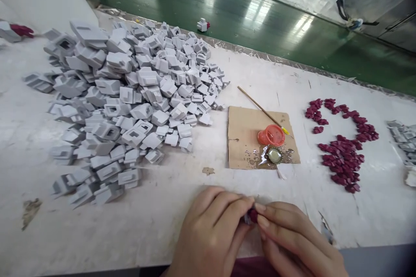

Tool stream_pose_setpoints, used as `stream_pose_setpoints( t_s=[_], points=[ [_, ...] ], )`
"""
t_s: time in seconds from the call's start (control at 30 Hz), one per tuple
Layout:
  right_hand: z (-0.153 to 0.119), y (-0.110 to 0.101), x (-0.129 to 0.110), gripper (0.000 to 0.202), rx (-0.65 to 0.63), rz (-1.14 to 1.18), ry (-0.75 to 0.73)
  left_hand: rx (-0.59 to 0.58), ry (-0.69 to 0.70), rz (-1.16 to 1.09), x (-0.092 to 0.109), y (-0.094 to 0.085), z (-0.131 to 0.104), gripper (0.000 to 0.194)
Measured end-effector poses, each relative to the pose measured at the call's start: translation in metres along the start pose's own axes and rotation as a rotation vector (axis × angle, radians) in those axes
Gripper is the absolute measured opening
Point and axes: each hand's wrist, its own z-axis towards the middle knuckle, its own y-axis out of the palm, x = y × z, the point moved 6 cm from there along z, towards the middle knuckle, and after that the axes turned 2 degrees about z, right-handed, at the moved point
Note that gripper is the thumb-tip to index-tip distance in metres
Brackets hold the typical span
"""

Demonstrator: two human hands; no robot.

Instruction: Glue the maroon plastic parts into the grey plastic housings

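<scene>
At the table's near edge my left hand (212, 227) is closed around a small grey plastic part (247, 218), mostly hidden by the fingers. My right hand (292, 233) pinches a small dark red plastic piece (253, 215) against that grey part. The fingertips of both hands nearly meet there. Beyond the left hand spreads a large heap of grey plastic parts (143, 78). Dark red pieces (344, 160) lie in a loose cluster to the right.
A cardboard sheet (240, 138) bears a red cup (271, 135), a small round dish of liquid (274, 155) and a thin brush (260, 106). Behind the table runs a green belt (240, 4) carrying a grey-and-red piece (203, 25). Small grey parts (403, 138) lie far right.
</scene>
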Motion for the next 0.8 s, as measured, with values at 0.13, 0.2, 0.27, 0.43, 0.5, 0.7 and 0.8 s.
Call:
stream_pose_setpoints(
  t_s=[0.13,0.2,0.27,0.43,0.5,0.7,0.8],
  points=[
    [0.009,0.001,-0.005,0.019,-0.08,-0.043,-0.037,0.002,0.001,-0.009,0.001,0.001,0.002,0.022],
    [0.014,0.001,-0.008,0.017,-0.135,-0.08,-0.057,0.015,0.006,0.002,0.002,0.0,0.003,0.02],
    [0.018,0.0,-0.011,0.018,-0.172,-0.115,-0.075,0.021,0.011,0.02,0.003,-0.001,0.003,0.019],
    [0.022,0.003,-0.014,0.019,-0.242,-0.126,-0.055,0.042,-0.023,0.02,0.005,-0.003,0.005,0.018],
    [0.022,0.003,-0.015,0.021,-0.199,-0.1,-0.064,0.036,-0.046,0.011,0.004,-0.002,0.005,0.017],
    [0.005,0.0,-0.003,0.023,-0.074,0.007,-0.024,0.068,-0.071,0.041,0.003,0.0,0.004,0.009],
    [-0.003,-0.002,0.007,0.011,-0.067,0.138,0.082,0.103,-0.026,0.066,0.005,0.0,0.001,0.009]
  ],
)
